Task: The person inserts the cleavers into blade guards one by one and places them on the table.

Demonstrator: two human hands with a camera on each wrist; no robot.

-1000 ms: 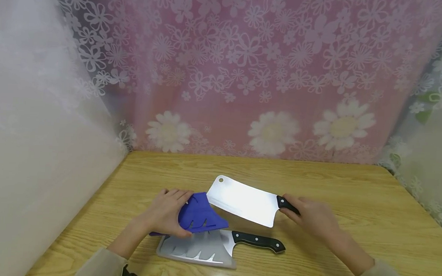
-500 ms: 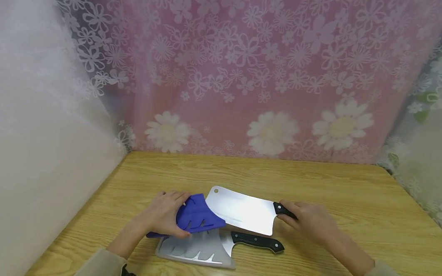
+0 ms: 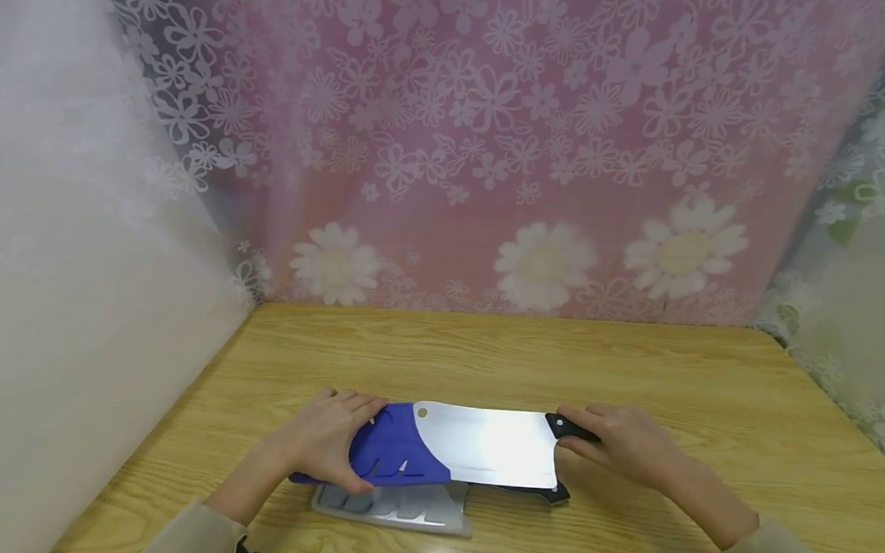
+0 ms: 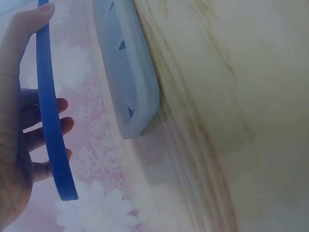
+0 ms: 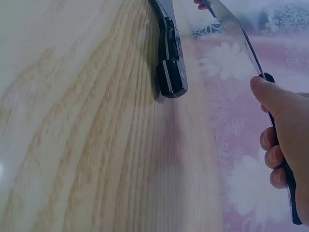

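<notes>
Lower centre of frame, the cleaver gripped by the right hand has just levelled into line with the blue blade sheath pinched in the left hand, apparently starting insertion.

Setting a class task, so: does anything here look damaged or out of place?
Nothing stands out: the held cleaver and blue sheath show no visible damage, and the other knife lies sheathed on the table.

Head cam: high, fwd/down over table; L/R wrist cams: low, close-up; all share table & floral backdrop.
</notes>
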